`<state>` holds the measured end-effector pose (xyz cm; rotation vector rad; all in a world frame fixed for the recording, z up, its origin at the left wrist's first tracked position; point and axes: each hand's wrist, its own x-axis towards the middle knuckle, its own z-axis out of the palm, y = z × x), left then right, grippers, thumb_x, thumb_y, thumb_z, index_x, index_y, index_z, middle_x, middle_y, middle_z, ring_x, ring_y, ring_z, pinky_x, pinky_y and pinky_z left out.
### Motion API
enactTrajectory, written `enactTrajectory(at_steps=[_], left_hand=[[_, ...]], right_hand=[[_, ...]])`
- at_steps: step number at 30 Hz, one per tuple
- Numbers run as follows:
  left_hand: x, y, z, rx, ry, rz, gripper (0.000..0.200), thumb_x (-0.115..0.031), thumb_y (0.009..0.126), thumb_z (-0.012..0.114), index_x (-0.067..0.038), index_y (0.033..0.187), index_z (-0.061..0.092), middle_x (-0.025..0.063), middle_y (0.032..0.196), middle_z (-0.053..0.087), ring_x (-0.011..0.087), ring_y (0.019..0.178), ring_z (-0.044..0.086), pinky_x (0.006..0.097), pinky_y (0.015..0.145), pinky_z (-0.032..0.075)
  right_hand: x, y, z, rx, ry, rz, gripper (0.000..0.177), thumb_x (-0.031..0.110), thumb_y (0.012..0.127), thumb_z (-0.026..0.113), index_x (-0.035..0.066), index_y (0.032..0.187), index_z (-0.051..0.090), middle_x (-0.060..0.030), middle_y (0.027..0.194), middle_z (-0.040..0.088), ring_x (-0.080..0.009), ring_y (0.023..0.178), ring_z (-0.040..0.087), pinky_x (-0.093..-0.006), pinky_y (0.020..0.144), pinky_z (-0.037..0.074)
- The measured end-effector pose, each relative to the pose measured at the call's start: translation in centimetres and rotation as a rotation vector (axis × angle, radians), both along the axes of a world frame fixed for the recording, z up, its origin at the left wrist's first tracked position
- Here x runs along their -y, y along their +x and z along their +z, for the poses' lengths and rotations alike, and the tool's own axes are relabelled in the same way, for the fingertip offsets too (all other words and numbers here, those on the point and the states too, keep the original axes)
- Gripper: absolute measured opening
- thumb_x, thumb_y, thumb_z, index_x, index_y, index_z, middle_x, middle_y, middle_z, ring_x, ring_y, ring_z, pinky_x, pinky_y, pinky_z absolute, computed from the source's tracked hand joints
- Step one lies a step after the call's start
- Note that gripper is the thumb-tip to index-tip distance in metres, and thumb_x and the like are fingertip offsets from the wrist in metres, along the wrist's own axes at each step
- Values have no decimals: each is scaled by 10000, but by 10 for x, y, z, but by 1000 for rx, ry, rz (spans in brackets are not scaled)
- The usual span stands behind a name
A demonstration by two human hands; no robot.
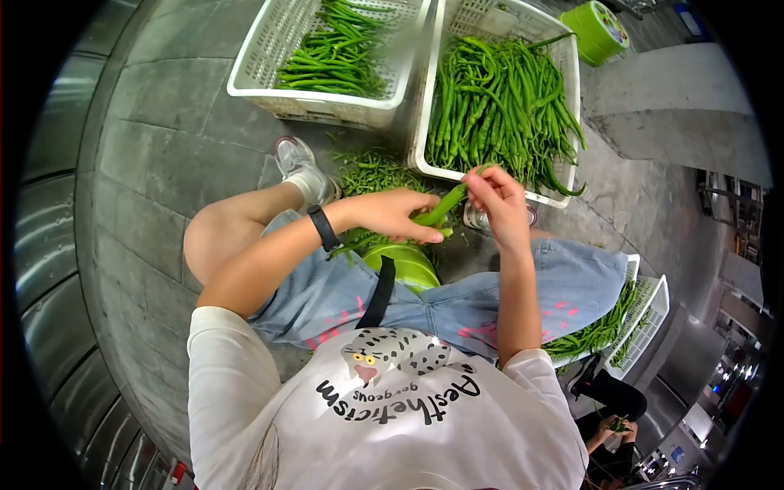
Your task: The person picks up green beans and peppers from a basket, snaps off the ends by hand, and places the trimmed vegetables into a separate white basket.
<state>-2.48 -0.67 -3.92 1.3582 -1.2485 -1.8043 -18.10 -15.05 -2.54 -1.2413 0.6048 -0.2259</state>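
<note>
My left hand [390,214], with a black band [324,229] at its wrist, is closed around long green chili peppers [442,206] in front of my knees. One pepper slants up out of it toward the right. At that pepper's upper end, the fingertips of my right hand [500,204] are pinched together on it. How many peppers the left hand holds is partly hidden by its fingers. Below the hands, small green trimmings [371,173] lie scattered on the floor between my feet.
Ahead stand two white plastic crates, the left one [327,104] partly filled and the right one [420,135] heaped with peppers. A green bucket [594,33] is at the far right. Under me is a green seat [402,263]. More crates [639,322] and another person's hands [612,429] are behind my right.
</note>
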Motion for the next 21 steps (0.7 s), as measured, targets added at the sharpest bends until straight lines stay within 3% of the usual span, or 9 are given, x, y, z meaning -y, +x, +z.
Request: enactTrajectory(at_steps=[1, 4, 8, 12, 14, 18, 21], left_hand=[[0, -1, 2, -18, -58, 66, 453, -393, 868, 613, -27, 1115, 511, 22, 728, 561, 95, 537, 524, 237, 494, 438], [3, 2, 6, -199, -15, 154, 415, -375, 894, 581, -38, 1127, 512, 16, 733, 562, 77, 540, 517, 231, 490, 430], [2, -5, 6, -7, -50, 148, 395, -380, 907, 557, -42, 1111, 529, 11, 700, 583, 72, 519, 500, 223, 483, 412], [4, -6, -7, 278, -392, 162, 416, -381, 880, 589, -7, 1053, 531, 97, 640, 566, 153, 485, 497, 304, 472, 391], [4, 0, -3, 345, -382, 158, 406, -378, 880, 586, 0, 1014, 523, 134, 621, 532, 209, 480, 489, 339, 477, 381], [2, -5, 1, 328, -402, 259, 362, -363, 894, 564, -7, 941, 520, 168, 587, 482, 293, 487, 475, 377, 488, 370], [1, -5, 6, 335, -411, 194, 336, -349, 905, 547, -17, 948, 523, 173, 608, 492, 315, 519, 493, 393, 505, 375]], right_hand=[[-5, 1, 0, -29, 15, 26, 78, 85, 881, 593, 19, 840, 593, 15, 780, 573, -19, 650, 460, -168, 558, 342], [-22, -1, -4, -9, 89, 74, 54, 68, 867, 614, 16, 867, 600, 34, 772, 554, -9, 648, 443, -163, 563, 331], [-25, -6, -23, -55, 132, 33, 137, 152, 901, 588, 15, 903, 594, 30, 775, 562, -17, 637, 445, -169, 575, 354], [-30, -1, -23, 54, 175, -70, 161, 184, 921, 561, 24, 927, 576, 10, 812, 573, -44, 663, 457, -189, 609, 374], [-30, 5, -18, 155, 143, -164, 153, 182, 925, 555, 29, 931, 565, -2, 842, 579, -59, 699, 477, -201, 638, 387], [-25, 0, -16, 118, 13, -114, 128, 150, 915, 565, 23, 916, 554, -42, 909, 596, -84, 772, 521, -211, 689, 404], [-25, -4, -13, 151, 121, -132, 103, 126, 915, 556, 26, 892, 546, -56, 888, 590, -94, 756, 513, -216, 684, 402]])
